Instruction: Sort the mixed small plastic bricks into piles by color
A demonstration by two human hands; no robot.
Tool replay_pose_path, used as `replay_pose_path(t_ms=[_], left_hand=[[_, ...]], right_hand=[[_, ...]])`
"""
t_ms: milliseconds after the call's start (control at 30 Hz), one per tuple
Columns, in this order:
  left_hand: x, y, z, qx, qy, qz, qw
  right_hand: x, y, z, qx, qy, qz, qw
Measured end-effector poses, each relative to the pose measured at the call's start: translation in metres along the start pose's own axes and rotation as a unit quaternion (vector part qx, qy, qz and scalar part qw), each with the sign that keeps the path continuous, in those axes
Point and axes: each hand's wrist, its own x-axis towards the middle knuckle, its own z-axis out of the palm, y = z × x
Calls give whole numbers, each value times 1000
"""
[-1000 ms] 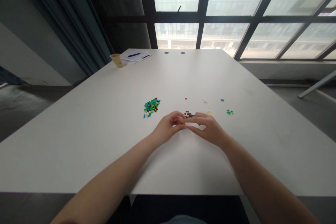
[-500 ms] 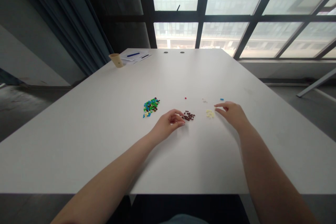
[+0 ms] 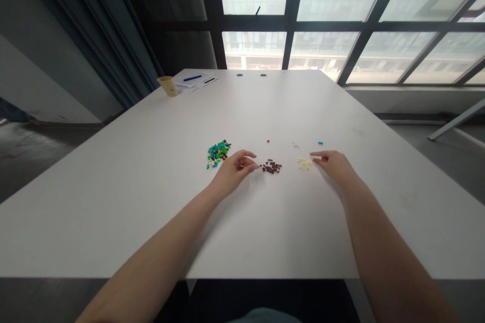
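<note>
Bench [image 3: 265, 232], clock read from the dark brown pieces [image 3: 272, 167] at centre. Left hand [image 3: 256, 160] at nine, just beside them: fingers curled, thumb and index tips parted. Right hand [image 3: 311, 157] at three, index extended, thumb close under it, near the yellow pieces [image 3: 303, 163]; cannot tell whether it pinches one. Mixed pile [image 3: 219, 152] at half past nine, near the left hand. Red piece [image 3: 268, 141] at twelve, pale pieces [image 3: 296, 145] half past one, blue piece [image 3: 320, 143] two. Far off toward ten: paper cup [image 3: 169, 87], tilted, beside papers [image 3: 185, 84] bearing a blue pen [image 3: 192, 78].
</note>
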Motion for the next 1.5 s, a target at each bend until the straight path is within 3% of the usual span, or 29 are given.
replay_pose_path(t_ms=[100, 167, 233, 300, 367, 467, 600, 767, 967, 1233, 1500], left_hand=[[6, -5, -27, 102, 129, 31, 986], [10, -9, -45, 236, 196, 39, 951], [12, -15, -56, 371, 197, 21, 907], [13, -23, -59, 470, 162, -24, 867], [14, -29, -57, 527, 131, -65, 837], [15, -35, -49, 559, 118, -78, 817], [16, -36, -45, 563, 116, -76, 814], [17, -34, -46, 538, 100, -79, 833], [18, -37, -44, 559, 131, -112, 811], [18, -32, -46, 547, 119, -142, 816], [18, -35, -47, 528, 113, -116, 834]], right_hand=[[-4, -8, -8, 27, 66, 0, 997], [-6, -13, -11, 40, 86, -6, 995], [-8, -16, -11, 46, 84, -14, 995], [-9, -18, -11, 48, 77, -22, 996], [-9, -20, -10, 48, 69, -29, 996], [-10, -22, -10, 50, 56, -37, 996], [-11, -25, -11, 56, 42, -43, 997], [-12, -27, -12, 55, 39, -49, 997], [-13, -29, -12, 55, 29, -51, 997], [-12, -27, -10, 60, 34, -60, 996], [-13, -27, -10, 65, 34, -69, 995]])
